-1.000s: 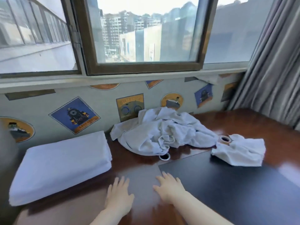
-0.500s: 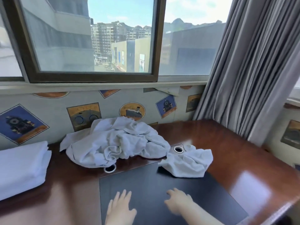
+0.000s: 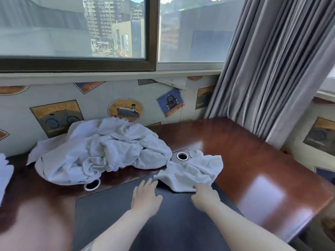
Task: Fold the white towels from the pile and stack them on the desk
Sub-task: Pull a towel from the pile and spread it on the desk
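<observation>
A big crumpled pile of white towels (image 3: 101,153) lies against the wall on the wooden desk (image 3: 253,160). A smaller crumpled white towel (image 3: 194,169) lies apart to its right, partly on the dark desk pad (image 3: 116,214). My left hand (image 3: 145,196) hovers flat over the pad with straight fingers, its fingertips just short of the small towel's left corner. My right hand (image 3: 204,196) reaches the small towel's near edge; its fingertips touch the cloth, and whether they pinch it I cannot tell. A folded white towel stack (image 3: 4,176) shows at the left edge.
Two round metal-rimmed cable holes sit in the desk, the right cable hole (image 3: 182,156) beside the small towel and the left cable hole (image 3: 92,184) under the pile's front. A grey curtain (image 3: 272,69) hangs at the right. The desk's edge drops off at lower right.
The view swung right, so the folded stack slid almost out of frame. Both hands moved forward across the pad to the small towel; the right hand now touches its near edge.
</observation>
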`<control>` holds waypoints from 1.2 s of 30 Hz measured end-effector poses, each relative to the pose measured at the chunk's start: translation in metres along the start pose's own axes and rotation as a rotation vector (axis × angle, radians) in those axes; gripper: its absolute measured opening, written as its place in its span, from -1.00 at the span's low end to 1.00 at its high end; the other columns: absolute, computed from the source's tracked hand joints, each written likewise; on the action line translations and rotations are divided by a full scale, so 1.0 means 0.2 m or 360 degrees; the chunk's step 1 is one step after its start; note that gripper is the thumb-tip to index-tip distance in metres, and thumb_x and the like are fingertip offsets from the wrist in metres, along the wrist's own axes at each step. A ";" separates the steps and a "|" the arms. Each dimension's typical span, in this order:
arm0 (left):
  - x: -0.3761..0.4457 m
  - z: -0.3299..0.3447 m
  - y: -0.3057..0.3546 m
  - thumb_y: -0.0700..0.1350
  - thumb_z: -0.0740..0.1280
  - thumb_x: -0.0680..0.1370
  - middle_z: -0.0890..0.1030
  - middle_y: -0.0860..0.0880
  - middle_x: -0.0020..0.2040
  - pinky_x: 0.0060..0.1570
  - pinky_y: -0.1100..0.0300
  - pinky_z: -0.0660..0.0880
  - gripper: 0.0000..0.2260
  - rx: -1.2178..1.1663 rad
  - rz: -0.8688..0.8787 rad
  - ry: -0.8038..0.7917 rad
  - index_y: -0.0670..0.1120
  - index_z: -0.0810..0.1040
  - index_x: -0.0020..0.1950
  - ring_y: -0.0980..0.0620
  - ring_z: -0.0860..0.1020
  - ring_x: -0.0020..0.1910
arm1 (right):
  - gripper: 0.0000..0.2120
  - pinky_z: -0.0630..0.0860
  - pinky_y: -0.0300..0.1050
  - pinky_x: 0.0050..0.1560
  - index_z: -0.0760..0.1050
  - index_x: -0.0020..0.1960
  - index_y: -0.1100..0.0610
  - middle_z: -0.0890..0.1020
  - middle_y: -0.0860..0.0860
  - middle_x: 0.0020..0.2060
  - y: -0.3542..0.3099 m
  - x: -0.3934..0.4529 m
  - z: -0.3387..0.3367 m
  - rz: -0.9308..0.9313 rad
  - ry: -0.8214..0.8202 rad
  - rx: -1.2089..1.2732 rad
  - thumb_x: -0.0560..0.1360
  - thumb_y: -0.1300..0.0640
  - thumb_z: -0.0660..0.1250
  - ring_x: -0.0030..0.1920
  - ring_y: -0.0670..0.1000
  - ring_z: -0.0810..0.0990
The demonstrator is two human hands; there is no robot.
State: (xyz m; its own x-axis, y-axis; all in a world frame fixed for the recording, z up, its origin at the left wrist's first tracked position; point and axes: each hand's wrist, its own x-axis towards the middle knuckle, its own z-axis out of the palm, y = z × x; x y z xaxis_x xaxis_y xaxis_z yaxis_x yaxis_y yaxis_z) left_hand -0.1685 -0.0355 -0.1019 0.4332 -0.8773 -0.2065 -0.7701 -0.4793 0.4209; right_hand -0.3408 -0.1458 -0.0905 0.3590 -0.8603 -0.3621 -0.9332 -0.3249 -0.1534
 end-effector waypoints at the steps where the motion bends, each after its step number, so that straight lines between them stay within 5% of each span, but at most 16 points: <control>1: 0.04 0.01 0.03 -0.03 0.15 0.61 0.02 0.03 0.61 0.54 0.02 -0.05 -0.46 0.0022 -0.0014 0.0017 0.04 0.10 0.59 -0.01 -0.02 0.59 | -0.60 0.43 -0.12 0.15 0.36 0.40 0.02 0.49 0.03 0.30 0.03 0.08 -0.01 -0.0028 -0.0012 -0.0028 0.56 0.13 0.14 0.26 0.10 0.48; 7: 0.22 0.19 0.27 -0.11 0.15 0.60 0.12 0.06 0.59 0.52 0.04 -0.02 -0.48 -0.0078 -0.0250 0.0138 0.03 0.17 0.57 0.01 0.07 0.56 | -0.53 0.46 -0.09 0.14 0.29 0.40 0.12 0.54 0.08 0.22 0.19 0.54 0.02 -0.0320 -0.0023 -0.0124 0.50 0.20 0.22 0.22 0.08 0.52; 11: 0.32 0.40 0.45 -0.17 0.16 0.61 0.17 0.06 0.56 0.49 0.12 -0.01 -0.51 -0.0028 -0.0271 0.0162 -0.01 0.20 0.55 0.04 0.09 0.55 | -0.35 0.31 -0.05 0.31 0.10 0.52 0.08 0.42 0.04 0.34 0.28 0.69 0.14 -0.0553 -0.0114 -0.0294 0.52 0.02 0.30 0.33 0.11 0.39; 14: 0.36 0.49 0.53 -0.24 0.20 0.57 0.24 0.03 0.52 0.44 0.19 0.05 -0.48 0.0058 -0.0237 0.0186 -0.01 0.22 0.53 -0.01 0.17 0.52 | -0.64 0.28 -0.08 0.20 0.32 0.31 0.07 0.49 0.00 0.22 0.35 0.60 0.26 -0.0956 -0.0009 -0.0484 0.53 0.11 0.24 0.24 0.09 0.40; 17: 0.35 0.57 0.55 -0.10 0.33 0.54 0.13 0.02 0.57 0.46 0.07 0.12 -0.40 0.0240 -0.0169 -0.0253 0.02 0.18 0.54 -0.02 0.11 0.54 | -0.79 0.24 -0.12 -0.03 0.38 0.12 0.04 0.50 -0.06 0.04 0.46 0.43 0.35 -0.1230 -0.0205 -0.0197 0.49 0.13 0.23 0.15 0.07 0.40; 19: 0.32 0.62 0.53 -0.04 0.32 0.54 0.31 0.05 0.46 0.34 0.04 0.29 -0.52 0.0167 -0.0265 -0.0454 0.06 0.31 0.44 -0.03 0.32 0.41 | -0.85 0.24 -0.10 -0.13 0.39 0.03 0.04 0.51 -0.06 -0.07 0.50 0.39 0.34 -0.1329 -0.0322 -0.0077 0.49 0.04 0.18 0.06 0.07 0.46; 22: 0.23 0.66 0.47 -0.15 0.21 0.57 0.47 0.03 0.23 0.18 0.08 0.43 -0.75 0.0057 -0.0431 -0.0291 -0.01 0.43 0.25 -0.04 0.47 0.22 | -0.69 0.38 -0.10 -0.15 0.43 0.22 0.04 0.58 0.00 0.07 0.51 0.48 0.28 -0.1275 -0.0241 -0.0114 0.59 -0.02 0.05 0.06 0.07 0.56; 25: 0.15 0.65 0.39 -0.10 0.24 0.60 0.42 0.02 0.13 -0.02 0.13 0.46 -0.83 0.0118 -0.0688 -0.0072 -0.02 0.41 0.19 -0.03 0.51 0.12 | -0.40 0.39 -0.16 -0.16 -0.03 0.59 0.00 0.50 0.02 0.27 0.59 0.64 0.19 -0.0865 -0.0125 -0.0259 0.60 0.05 0.09 0.03 0.05 0.55; 28: 0.10 0.64 0.34 -0.03 0.21 0.62 0.34 0.06 -0.03 -0.17 0.16 0.40 -0.89 0.0119 -0.0883 0.0003 0.02 0.30 -0.04 0.03 0.49 -0.05 | -0.55 0.42 -0.11 -0.16 0.24 0.43 0.01 0.54 0.03 0.04 0.67 0.73 0.13 -0.0617 -0.0134 -0.0170 0.55 0.10 0.18 -0.10 0.08 0.52; 31: 0.12 0.63 0.35 -0.16 0.21 0.55 0.37 0.07 -0.14 -0.23 0.15 0.35 -0.81 0.0020 -0.0815 0.0143 0.03 0.25 -0.20 0.04 0.39 -0.15 | -0.70 0.38 -0.14 -0.24 0.38 0.24 0.06 0.46 -0.02 -0.03 0.62 0.74 0.13 -0.0812 -0.0030 -0.0390 0.51 0.19 0.18 -0.09 0.05 0.51; 33: 0.17 0.61 0.36 -0.19 0.23 0.50 0.43 0.12 -0.06 -0.20 0.17 0.36 -0.86 -0.0068 -0.0697 0.0118 0.07 0.40 -0.07 0.04 0.44 -0.05 | -0.58 0.34 -0.15 -0.20 0.35 0.33 0.02 0.44 -0.03 0.11 0.56 0.76 0.16 -0.1065 0.0044 -0.0416 0.49 0.24 0.19 0.00 0.03 0.45; 36: 0.22 0.60 0.36 -0.17 0.24 0.50 0.47 0.10 0.16 -0.04 0.16 0.40 -0.63 -0.0184 -0.0680 -0.0132 0.10 0.40 0.28 -0.02 0.48 0.11 | -0.40 0.32 -0.12 0.23 0.17 0.50 0.01 0.36 -0.01 0.33 0.52 0.80 0.16 -0.1259 0.0027 -0.0589 0.49 0.25 0.20 0.35 0.07 0.33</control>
State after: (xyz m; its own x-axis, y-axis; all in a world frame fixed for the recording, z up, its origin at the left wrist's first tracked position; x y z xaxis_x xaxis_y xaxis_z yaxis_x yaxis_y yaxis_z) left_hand -0.2607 -0.1110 -0.1878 0.6582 -0.6025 -0.4514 -0.4710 -0.7973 0.3775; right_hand -0.3793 -0.3041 -0.1945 0.9058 -0.3333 -0.2614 -0.3562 -0.9333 -0.0443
